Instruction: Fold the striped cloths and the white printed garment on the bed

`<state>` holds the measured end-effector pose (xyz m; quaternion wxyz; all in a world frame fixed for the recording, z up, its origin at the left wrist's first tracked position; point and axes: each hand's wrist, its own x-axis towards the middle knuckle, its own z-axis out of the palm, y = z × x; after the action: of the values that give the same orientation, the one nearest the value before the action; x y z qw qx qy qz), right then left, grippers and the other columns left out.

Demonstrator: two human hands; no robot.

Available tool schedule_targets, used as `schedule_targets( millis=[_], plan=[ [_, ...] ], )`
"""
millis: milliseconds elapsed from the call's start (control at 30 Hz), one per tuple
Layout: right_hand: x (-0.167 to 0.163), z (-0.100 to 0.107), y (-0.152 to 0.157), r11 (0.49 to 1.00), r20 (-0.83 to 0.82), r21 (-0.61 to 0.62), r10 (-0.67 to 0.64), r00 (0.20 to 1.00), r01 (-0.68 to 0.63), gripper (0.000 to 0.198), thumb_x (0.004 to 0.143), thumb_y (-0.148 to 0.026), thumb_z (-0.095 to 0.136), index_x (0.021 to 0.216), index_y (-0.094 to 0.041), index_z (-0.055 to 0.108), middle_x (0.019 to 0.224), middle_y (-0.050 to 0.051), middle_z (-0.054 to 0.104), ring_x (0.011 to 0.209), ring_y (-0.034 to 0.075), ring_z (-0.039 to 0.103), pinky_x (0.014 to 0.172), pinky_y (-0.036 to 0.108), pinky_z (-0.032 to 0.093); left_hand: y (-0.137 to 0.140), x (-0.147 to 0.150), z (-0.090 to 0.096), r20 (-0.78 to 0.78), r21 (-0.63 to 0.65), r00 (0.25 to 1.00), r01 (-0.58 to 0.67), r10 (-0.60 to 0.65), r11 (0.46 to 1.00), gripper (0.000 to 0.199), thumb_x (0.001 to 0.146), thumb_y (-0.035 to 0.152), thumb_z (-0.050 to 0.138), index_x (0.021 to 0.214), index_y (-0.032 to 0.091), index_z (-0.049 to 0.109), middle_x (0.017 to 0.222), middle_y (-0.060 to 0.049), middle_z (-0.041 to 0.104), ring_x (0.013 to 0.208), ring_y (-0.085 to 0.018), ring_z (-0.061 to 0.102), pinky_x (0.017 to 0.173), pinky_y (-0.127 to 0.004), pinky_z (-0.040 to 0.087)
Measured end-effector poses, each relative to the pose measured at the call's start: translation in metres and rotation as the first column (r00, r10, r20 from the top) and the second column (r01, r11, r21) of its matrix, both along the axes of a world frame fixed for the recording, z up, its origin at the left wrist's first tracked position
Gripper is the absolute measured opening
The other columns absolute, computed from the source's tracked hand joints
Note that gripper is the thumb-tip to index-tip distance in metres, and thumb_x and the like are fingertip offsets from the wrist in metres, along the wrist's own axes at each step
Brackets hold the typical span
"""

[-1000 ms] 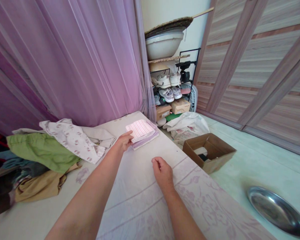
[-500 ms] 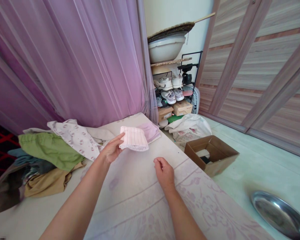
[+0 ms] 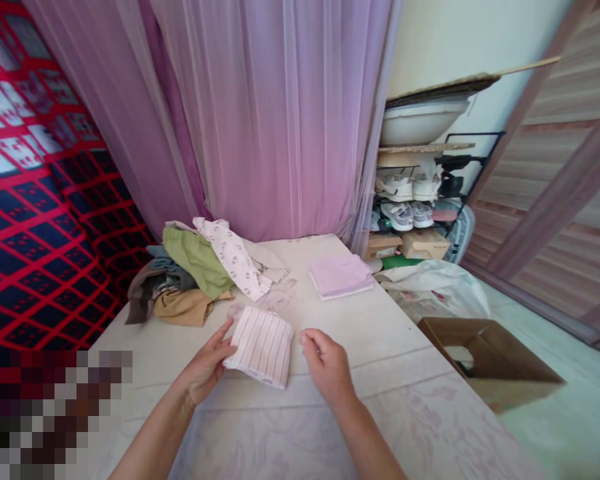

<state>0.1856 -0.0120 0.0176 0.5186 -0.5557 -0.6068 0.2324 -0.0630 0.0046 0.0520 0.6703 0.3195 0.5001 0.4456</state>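
Note:
My left hand [image 3: 211,363] grips a folded pink-and-white striped cloth [image 3: 263,348] by its left edge, thumb on top and fingers beneath. The cloth is a compact, roughly square bundle tilted over the bed. Just right of it, my right hand [image 3: 327,363] is curled closed, with nothing visible in the fingers and a small gap to the cloth. Farther back on the bed lies a folded lilac cloth [image 3: 341,275] with a white layer under it. A loose heap of clothes at the back left includes a green garment [image 3: 197,259], a white patterned one [image 3: 235,257] and a tan one [image 3: 183,307].
The bed [image 3: 380,400] has a pale floral cover. A purple curtain [image 3: 280,133] hangs behind it, and a red-and-black patterned fabric [image 3: 45,247] at left. On the floor at right are a cardboard box [image 3: 495,347], a plastic bag [image 3: 445,287] and a shoe rack [image 3: 473,183].
My left hand has brought the striped cloth nearer to me, away from the lilac cloth and beside my right hand. The view has swung left, showing more of the red-and-black fabric.

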Motion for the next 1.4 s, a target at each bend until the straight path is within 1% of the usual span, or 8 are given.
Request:
schedule_targets(
  millis=[300,600,833,967,1067,1167,1267,1400],
  plan=[
    [-0.065,0.021,0.0,0.965,0.032,-0.251,0.086,0.996,-0.075,0.05,0.087,-0.059,0.04,0.082,-0.021,0.072,0.078,0.004,0.074,0.074,0.02,0.067,0.063,0.026,0.045,-0.015,0.038,0.008,-0.031,0.141,0.983,0.183,-0.181,0.973,0.057,0.067,0.056,0.074,0.11,0.018,0.067,0.087,-0.006,0.071,0.07,-0.015,0.062,0.063,-0.024,0.046],
    [-0.055,0.015,0.01,0.949,-0.045,-0.315,-0.007,0.999,-0.008,0.027,0.074,-0.041,0.054,0.078,-0.019,0.069,0.063,0.001,0.068,0.059,0.017,0.061,0.05,0.022,0.038,-0.014,0.052,0.012,-0.199,0.311,0.965,0.226,-0.17,0.923,0.043,0.062,0.024,0.072,0.104,0.016,0.069,0.086,-0.003,0.07,0.071,-0.016,0.06,0.065,-0.023,0.044],
    [-0.003,0.026,0.007,0.956,-0.195,-0.294,-0.039,0.98,-0.02,0.025,0.066,-0.031,0.046,0.072,-0.016,0.065,0.058,-0.002,0.06,0.055,0.014,0.052,0.049,0.021,0.033,-0.017,0.009,0.012,-0.233,0.196,0.969,-0.041,0.087,0.98,0.052,0.063,0.023,0.059,0.115,0.016,0.06,0.085,-0.001,0.067,0.062,-0.012,0.057,0.054,-0.02,0.04],
    [0.039,0.0,-0.014,0.914,-0.266,-0.406,-0.126,0.956,0.007,0.031,0.066,-0.032,0.048,0.082,-0.014,0.068,0.062,-0.001,0.063,0.06,0.017,0.057,0.053,0.024,0.038,-0.039,-0.029,-0.009,-0.316,0.116,0.936,-0.12,0.151,0.986,0.073,0.066,0.026,0.062,0.136,0.021,0.042,0.09,-0.002,0.068,0.066,-0.014,0.061,0.057,-0.023,0.045],
    [0.055,-0.027,-0.033,0.858,-0.035,-0.494,-0.177,0.984,0.137,0.031,0.068,-0.027,0.048,0.088,-0.015,0.069,0.068,0.001,0.067,0.067,0.019,0.061,0.06,0.025,0.042,-0.054,-0.044,-0.03,-0.413,0.086,0.904,-0.08,0.109,0.993,0.075,0.069,0.022,0.061,0.14,0.015,0.038,0.088,-0.004,0.069,0.075,-0.017,0.064,0.068,-0.027,0.049],
    [0.057,-0.037,-0.046,0.824,0.285,-0.484,-0.17,0.943,0.295,0.041,0.075,-0.026,0.048,0.111,-0.015,0.064,0.077,0.003,0.07,0.072,0.019,0.063,0.065,0.027,0.044,-0.058,-0.049,-0.041,-0.608,0.116,0.79,-0.011,0.08,0.993,0.074,0.071,0.018,0.054,0.142,0.011,0.034,0.105,-0.009,0.067,0.081,-0.018,0.065,0.078,-0.03,0.051],
    [0.051,-0.028,-0.053,0.833,0.495,-0.395,-0.162,0.854,0.387,0.045,0.081,-0.025,0.048,0.124,-0.015,0.056,0.098,0.007,0.07,0.083,0.02,0.064,0.073,0.03,0.045,-0.056,-0.048,-0.037,-0.835,0.229,0.527,0.071,0.159,0.971,0.065,0.071,0.016,0.051,0.136,0.014,0.043,0.126,-0.012,0.056,0.094,-0.02,0.064,0.088,-0.035,0.049],
    [0.027,-0.011,-0.059,0.903,0.658,-0.198,-0.165,0.734,0.381,0.034,0.085,-0.023,0.046,0.115,-0.018,0.062,0.113,0.009,0.064,0.099,0.02,0.06,0.083,0.029,0.043,-0.063,-0.023,-0.022,-0.904,0.392,0.318,0.356,0.285,0.848,0.031,0.08,0.02,0.048,0.109,0.02,0.059,0.117,-0.008,0.059,0.111,-0.022,0.055,0.1,-0.037,0.04]
  ],
)
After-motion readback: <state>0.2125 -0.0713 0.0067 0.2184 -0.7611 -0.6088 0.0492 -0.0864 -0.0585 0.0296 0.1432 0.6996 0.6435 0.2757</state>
